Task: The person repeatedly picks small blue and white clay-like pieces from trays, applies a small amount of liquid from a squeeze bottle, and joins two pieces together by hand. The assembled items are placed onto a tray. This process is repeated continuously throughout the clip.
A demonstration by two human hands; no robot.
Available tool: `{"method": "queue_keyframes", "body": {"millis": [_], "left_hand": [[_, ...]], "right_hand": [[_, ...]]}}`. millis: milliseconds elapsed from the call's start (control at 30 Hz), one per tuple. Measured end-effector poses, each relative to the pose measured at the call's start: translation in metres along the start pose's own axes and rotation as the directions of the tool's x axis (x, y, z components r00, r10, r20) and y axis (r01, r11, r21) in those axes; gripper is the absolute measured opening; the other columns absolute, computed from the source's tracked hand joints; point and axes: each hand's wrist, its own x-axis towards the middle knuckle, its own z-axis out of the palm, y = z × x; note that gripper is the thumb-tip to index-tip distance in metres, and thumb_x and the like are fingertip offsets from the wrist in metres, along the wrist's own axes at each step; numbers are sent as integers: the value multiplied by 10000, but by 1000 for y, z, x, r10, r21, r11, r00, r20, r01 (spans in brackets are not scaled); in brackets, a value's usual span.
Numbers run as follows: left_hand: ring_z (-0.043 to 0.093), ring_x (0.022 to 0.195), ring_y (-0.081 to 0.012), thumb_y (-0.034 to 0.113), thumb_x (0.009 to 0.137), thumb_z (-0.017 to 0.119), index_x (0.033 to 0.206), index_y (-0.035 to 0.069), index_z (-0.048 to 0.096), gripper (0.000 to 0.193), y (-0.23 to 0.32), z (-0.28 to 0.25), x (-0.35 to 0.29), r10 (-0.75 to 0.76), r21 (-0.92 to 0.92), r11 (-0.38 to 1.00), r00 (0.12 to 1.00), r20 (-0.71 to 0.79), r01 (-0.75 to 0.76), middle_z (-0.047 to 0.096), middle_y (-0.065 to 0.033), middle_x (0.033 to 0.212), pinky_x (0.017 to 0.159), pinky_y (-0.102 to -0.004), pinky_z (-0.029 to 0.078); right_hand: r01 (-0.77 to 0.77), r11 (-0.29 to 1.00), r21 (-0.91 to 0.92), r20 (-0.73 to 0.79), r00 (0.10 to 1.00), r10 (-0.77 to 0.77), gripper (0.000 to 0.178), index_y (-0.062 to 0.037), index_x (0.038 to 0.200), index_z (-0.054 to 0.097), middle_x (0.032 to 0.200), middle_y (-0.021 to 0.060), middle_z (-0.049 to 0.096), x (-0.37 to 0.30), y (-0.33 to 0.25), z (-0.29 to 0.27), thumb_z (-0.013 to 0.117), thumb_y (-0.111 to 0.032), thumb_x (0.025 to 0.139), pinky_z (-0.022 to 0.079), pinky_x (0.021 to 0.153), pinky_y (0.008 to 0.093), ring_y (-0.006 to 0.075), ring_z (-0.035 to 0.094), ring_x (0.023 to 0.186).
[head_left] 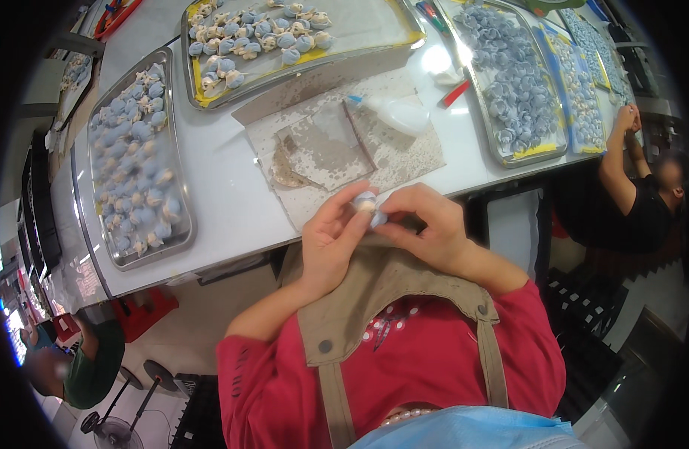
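Observation:
Close to my chest, near the table's front edge, my left hand (pixel 331 243) grips a small cream and pale-blue figure (pixel 366 200) between thumb and fingers. My right hand (pixel 434 228) pinches a pale-blue part (pixel 379 219) at the figure's lower right side. Whether that part is separate or attached, I cannot tell. Just beyond my hands lies a stained, flattened piece of cardboard (pixel 423 153). On it rests a white squeeze bottle (pixel 404 116) with a blue tip, lying on its side.
Metal trays of similar blue-and-cream figures stand at left (pixel 181 161) and far centre (pixel 188 75). A tray of blue-grey pieces (pixel 509 90) is at right, a red-handled tool (pixel 456 93) beside it. People sit at far right (pixel 621 179) and lower left (pixel 93 367).

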Motion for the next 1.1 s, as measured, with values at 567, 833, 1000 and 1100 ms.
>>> {"method": "queue_keyframes", "body": {"millis": [567,833,1000,1100], "left_hand": [[523,1017,-126,-4,899,495,1239,-42,440,347,-1,2,0,59,101,993,997,53,-64,518,-88,1166,881,-262,418],[532,987,-121,-31,868,543,1238,-52,447,383,-1,2,1,81,164,982,995,58,-90,533,-82,1144,861,-250,433],[540,976,-114,-30,866,547,1187,-37,512,323,-4,-1,-2,96,319,942,995,27,-100,556,-77,1123,849,-236,437],[537,992,-112,-32,865,548,1162,-31,538,297,-1,-7,-3,60,401,913,998,37,-70,561,-79,1135,860,-235,430]], "right_hand": [[109,993,-48,-28,993,-111,283,-36,936,608,873,99,610,2,8,-6,708,6,675,511,616,301,228,615,746],[128,984,-126,-89,986,-139,203,-33,858,634,813,91,631,-6,8,-1,705,12,673,509,567,285,218,626,688],[172,969,-175,-101,976,-192,180,-34,832,643,796,89,626,-6,6,0,706,6,667,504,563,289,227,619,675],[197,969,-147,-59,976,-208,195,-32,841,640,814,94,623,-3,11,-2,711,0,662,503,581,295,232,617,692]]}}
